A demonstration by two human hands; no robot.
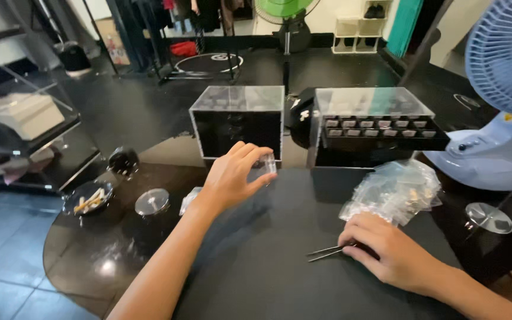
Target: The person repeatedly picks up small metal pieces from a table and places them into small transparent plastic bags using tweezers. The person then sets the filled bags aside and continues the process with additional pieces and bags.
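Note:
My left hand is raised over the black round table, pinching a small clear plastic box between thumb and fingers, just in front of a clear acrylic drawer cabinet. My right hand rests on the table and holds metal tweezers that point left. Just beyond the right hand lies a heap of small clear plastic bags. A second acrylic cabinet stands at the right with a black tray of small compartments pulled out.
A blue and white desk fan stands at the right edge. On the table's left side sit an ashtray with cigarette butts, a round clear lid and a dark round object. A shelf unit stands left.

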